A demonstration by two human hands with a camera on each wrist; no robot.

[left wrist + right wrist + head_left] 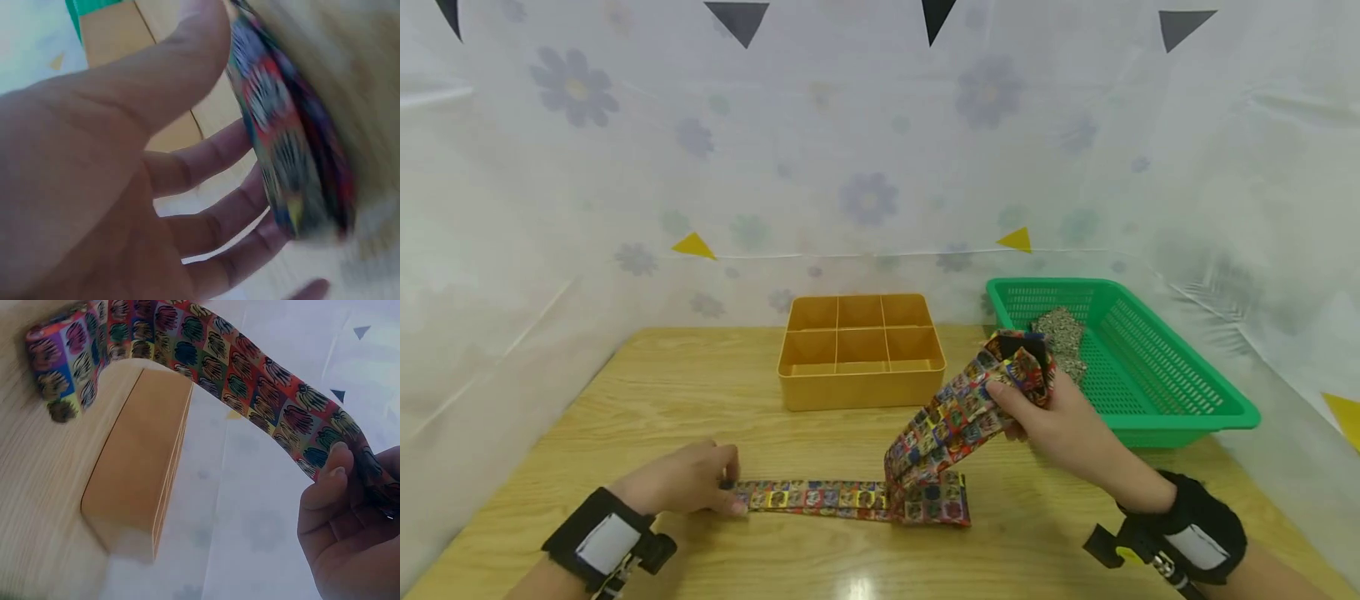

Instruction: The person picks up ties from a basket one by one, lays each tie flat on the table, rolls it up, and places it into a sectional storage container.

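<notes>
One patterned cloth (951, 425) runs between the left hand (692, 479), which pinches its end low at the table (700, 383), and the right hand (1067, 425), which grips its other part, raised and bunched. Probably the left grip serves as anchor, and the right holds the folds up against tangling. Ahead of both hands stands the box (861, 392), and beyond the right hand the basket (1180, 423), perhaps to be out of the way.
</notes>
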